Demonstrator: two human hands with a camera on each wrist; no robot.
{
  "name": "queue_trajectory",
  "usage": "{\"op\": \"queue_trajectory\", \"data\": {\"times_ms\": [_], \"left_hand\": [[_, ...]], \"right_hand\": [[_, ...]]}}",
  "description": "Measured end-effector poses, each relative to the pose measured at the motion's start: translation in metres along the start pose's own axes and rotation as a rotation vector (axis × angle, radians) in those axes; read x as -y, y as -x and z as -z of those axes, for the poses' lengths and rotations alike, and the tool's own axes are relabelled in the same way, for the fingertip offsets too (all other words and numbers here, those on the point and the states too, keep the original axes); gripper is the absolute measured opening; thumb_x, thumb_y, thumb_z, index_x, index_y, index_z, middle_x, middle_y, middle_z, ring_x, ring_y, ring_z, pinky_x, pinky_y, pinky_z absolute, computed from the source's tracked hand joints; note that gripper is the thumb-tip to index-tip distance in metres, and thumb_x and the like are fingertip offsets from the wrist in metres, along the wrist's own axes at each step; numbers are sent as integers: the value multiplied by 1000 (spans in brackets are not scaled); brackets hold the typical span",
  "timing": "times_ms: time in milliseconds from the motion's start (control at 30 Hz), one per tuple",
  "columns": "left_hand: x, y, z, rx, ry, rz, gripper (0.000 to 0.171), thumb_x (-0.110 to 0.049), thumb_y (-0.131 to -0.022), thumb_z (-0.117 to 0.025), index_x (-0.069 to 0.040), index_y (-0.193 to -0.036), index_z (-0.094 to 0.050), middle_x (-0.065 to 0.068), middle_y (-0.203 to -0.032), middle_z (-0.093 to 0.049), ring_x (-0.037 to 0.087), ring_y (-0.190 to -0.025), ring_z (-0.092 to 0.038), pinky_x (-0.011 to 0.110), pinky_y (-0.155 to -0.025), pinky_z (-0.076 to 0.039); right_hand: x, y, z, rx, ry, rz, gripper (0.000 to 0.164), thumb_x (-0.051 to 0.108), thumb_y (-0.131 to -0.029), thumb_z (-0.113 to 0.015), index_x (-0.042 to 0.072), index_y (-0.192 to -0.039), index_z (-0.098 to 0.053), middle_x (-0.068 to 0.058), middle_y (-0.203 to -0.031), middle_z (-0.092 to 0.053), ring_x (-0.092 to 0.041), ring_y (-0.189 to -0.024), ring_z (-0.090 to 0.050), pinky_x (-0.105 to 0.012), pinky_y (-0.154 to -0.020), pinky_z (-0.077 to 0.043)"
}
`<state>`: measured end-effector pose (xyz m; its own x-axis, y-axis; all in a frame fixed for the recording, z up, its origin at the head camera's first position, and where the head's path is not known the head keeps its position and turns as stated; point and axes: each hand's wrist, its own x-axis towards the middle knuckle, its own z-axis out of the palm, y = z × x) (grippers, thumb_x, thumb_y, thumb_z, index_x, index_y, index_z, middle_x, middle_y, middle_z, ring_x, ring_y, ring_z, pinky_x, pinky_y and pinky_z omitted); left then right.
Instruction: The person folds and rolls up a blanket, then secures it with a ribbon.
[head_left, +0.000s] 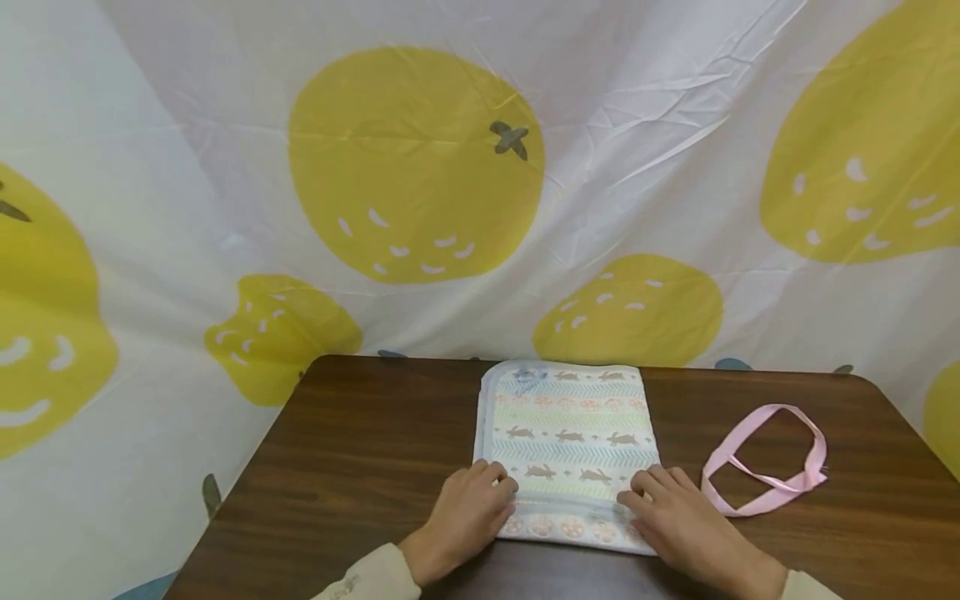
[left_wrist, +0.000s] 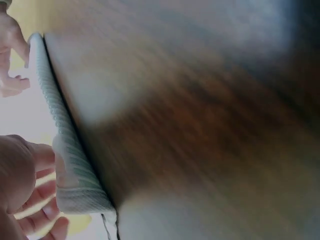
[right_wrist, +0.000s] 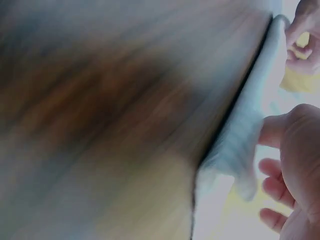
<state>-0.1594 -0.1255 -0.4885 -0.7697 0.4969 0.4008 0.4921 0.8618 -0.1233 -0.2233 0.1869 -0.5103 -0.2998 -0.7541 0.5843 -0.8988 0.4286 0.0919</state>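
A patterned cloth (head_left: 570,450) with brown rabbits and pale stripes lies flat on the table, its near edge folded over into a thick band. At the left end of that band my left hand (head_left: 471,507) grips the fold with curled fingers. My right hand (head_left: 682,523) holds the right end the same way. The left wrist view shows the left thumb (left_wrist: 44,156) against the near side of the cloth (left_wrist: 75,155). Likewise, in the right wrist view, the right thumb (right_wrist: 272,130) presses the cloth's fold (right_wrist: 240,130). Parts of the fingers are hidden behind the cloth.
A loop of pink ribbon (head_left: 816,457) lies on the dark wooden table (head_left: 360,442), to the right of the cloth. Behind the table's far edge hangs a white curtain (head_left: 622,167) printed with yellow fruit.
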Motion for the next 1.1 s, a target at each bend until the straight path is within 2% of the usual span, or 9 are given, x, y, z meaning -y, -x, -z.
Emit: {"op": "queue_trajectory", "data": {"times_ms": [67, 167, 233, 333, 467, 633, 800, 933, 1100], "left_hand": [[-1, -2, -1, -20, -25, -72, 7, -20, -84, -76, -21, -84, -70, -8, -87, -66, 9, -76, -57, 19, -58, -38], [-2, -2, -1, -24, -39, -171, 11, -13, -84, -73, -22, -78, -69, -11, -83, -67, 7, -73, -57, 18, -58, -37], [-4, -1, -1, -9, -42, -220, 9, -14, -84, -71, -21, -79, -69, -12, -82, -67, 7, -71, -58, 20, -58, -40], [-5, 1, 2, 21, -34, -259, 3, -18, -88, -69, -20, -90, -70, -10, -85, -68, 6, -73, -62, 21, -59, -47], [-7, 4, 7, 68, -33, -288, 24, -36, -94, -66, -18, -108, -68, -8, -89, -66, 6, -77, -63, 23, -61, -50], [-6, 6, 12, 130, -64, -297, 40, -46, -91, -67, -17, -119, -65, -8, -95, -64, 7, -85, -63, 23, -66, -52], [-3, 5, 14, 187, -40, -262, 41, -37, -90, -72, -18, -125, -65, -7, -108, -68, 7, -96, -65, 23, -76, -54], [-1, 5, 12, 167, 0, -238, 40, -26, -86, -75, -16, -124, -68, -6, -111, -70, 8, -97, -67, 24, -78, -55], [-3, 7, 9, 114, 8, -258, 39, -17, -80, -73, -15, -119, -69, -5, -103, -72, 9, -90, -68, 25, -72, -55]], "right_hand": [[4, -3, 2, -22, -13, 38, 17, 16, -93, -50, 19, -93, -67, 8, -87, -51, -13, -82, -47, -33, -73, -38], [11, -6, 2, -40, -18, 98, 39, 23, -104, -29, 19, -84, -62, 10, -78, -48, -12, -75, -45, -30, -68, -37], [15, -6, 4, -36, -27, 112, 33, 27, -105, -38, 21, -81, -60, 11, -75, -49, -11, -73, -46, -29, -67, -38], [19, -2, 6, 4, -26, 93, 16, 34, -96, -63, 22, -85, -61, 13, -78, -54, -9, -73, -50, -29, -67, -41], [22, 2, 10, 82, -7, 47, 30, 39, -80, -80, 19, -97, -66, 11, -86, -59, -10, -79, -55, -33, -70, -46], [20, 4, 11, 176, -44, 25, 38, 32, -79, -81, 13, -109, -67, 5, -94, -61, -14, -83, -59, -36, -71, -50], [16, 3, 13, 243, -87, 19, 49, 19, -72, -85, 8, -116, -66, -2, -101, -66, -21, -85, -64, -37, -70, -54], [14, 3, 12, 209, -85, 32, 55, 8, -65, -86, 7, -116, -66, -5, -100, -68, -21, -81, -67, -34, -66, -55], [14, 3, 9, 179, -100, 29, 55, 1, -60, -80, 7, -113, -66, -5, -95, -69, -18, -74, -67, -30, -61, -54]]}}
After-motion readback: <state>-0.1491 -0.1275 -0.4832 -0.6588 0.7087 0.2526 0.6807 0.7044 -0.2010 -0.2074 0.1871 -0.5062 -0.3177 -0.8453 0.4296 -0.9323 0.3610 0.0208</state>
